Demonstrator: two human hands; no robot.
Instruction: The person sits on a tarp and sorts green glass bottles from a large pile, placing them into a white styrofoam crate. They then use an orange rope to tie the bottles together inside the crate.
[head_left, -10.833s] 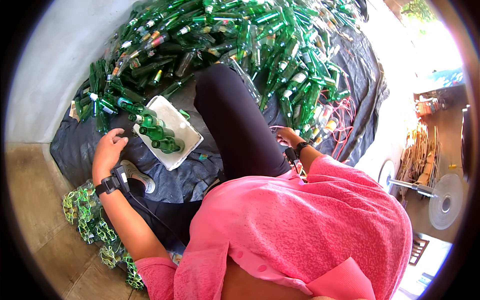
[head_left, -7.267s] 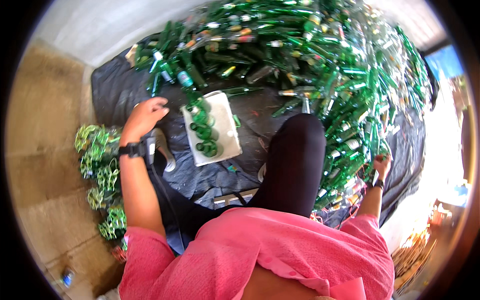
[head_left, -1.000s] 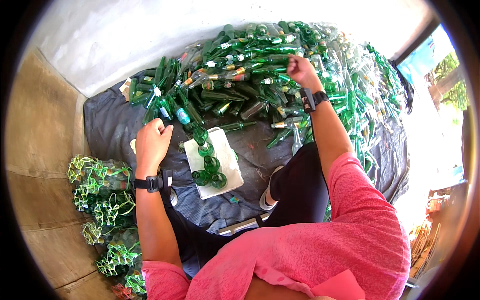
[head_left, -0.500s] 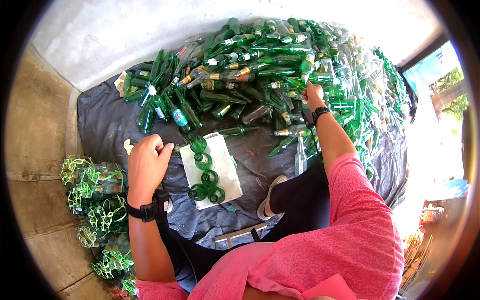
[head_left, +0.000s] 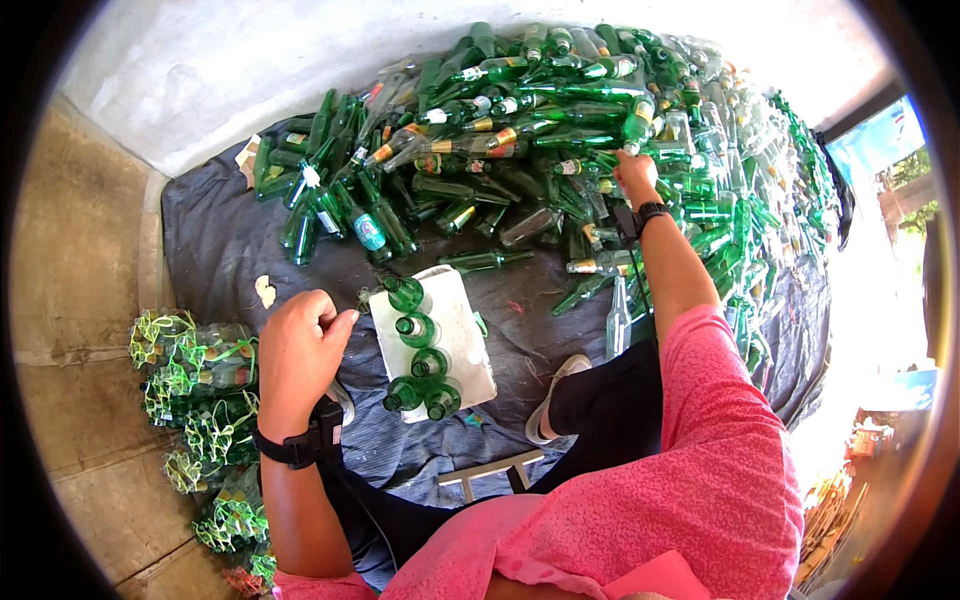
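Right hand [head_left: 635,178] fingers at the neck of a green bottle [head_left: 641,120] atop the pile [head_left: 480,145], can't tell if clamped; left hand [head_left: 303,350] curled, contents hidden. Yanking could start the loosely stacked pile sliding.

Five green bottles [head_left: 417,328] are on one white tray [head_left: 462,330]. The person wears two shoes [head_left: 552,403] and two black wristbands [head_left: 285,452]. One heap [head_left: 565,117] has perhaps hundreds of bottles, too overlapped for exact counting.

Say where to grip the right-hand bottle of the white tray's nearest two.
Probably the neck, from the right: this green bottle stands upright, other bottles crowd its left and far sides, and bare white tray lies to its right.
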